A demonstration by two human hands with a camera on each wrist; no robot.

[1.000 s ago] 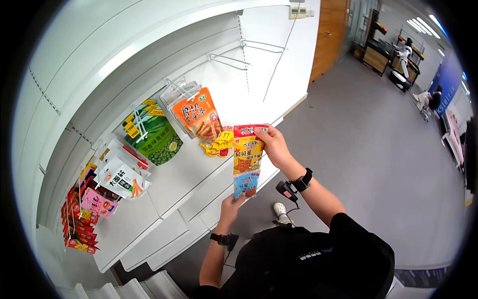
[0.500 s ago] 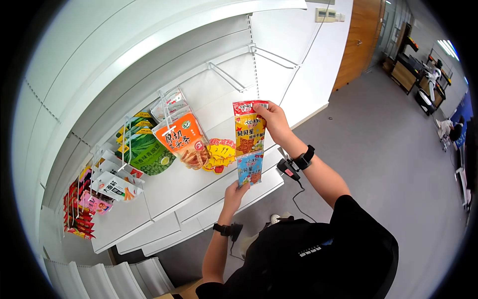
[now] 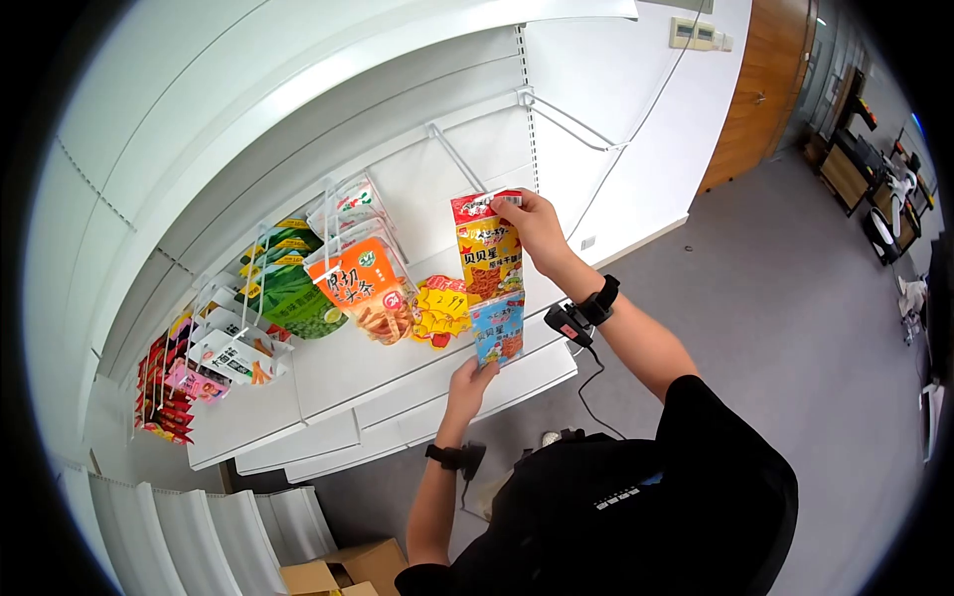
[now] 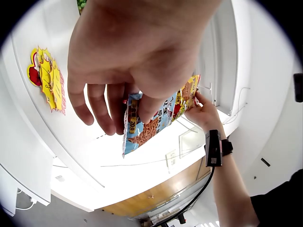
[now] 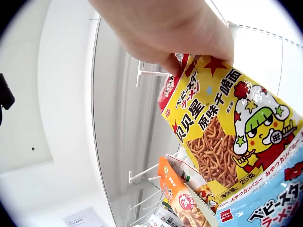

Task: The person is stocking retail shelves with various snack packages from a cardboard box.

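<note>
A strip of noodle snack packets hangs upright between both hands: a red header, a yellow packet (image 3: 489, 260) and a blue packet (image 3: 499, 333) below it. My right hand (image 3: 540, 230) pinches the strip at its red top, thumb in front. Down at the bottom edge of the blue packet, my left hand (image 3: 467, 389) holds it between thumb and fingers. In the left wrist view the left thumb lies across the blue packet's face (image 4: 149, 132). The strip's top overlaps the end of a bare wire hook (image 3: 459, 159) on the shelf back.
Left of the strip, an orange pouch (image 3: 363, 288), green pouches (image 3: 298, 298) and red packets (image 3: 159, 397) hang on hooks. Yellow star-shaped price tags (image 3: 440, 313) sit beside the orange pouch. Another hook (image 3: 571, 119) juts out at right. Cardboard boxes (image 3: 373, 566) stand below.
The view has turned so the shelf wall and hooks sit further right. Both hands have carried the strip up and closer to the bare hook, keeping the same hold.
</note>
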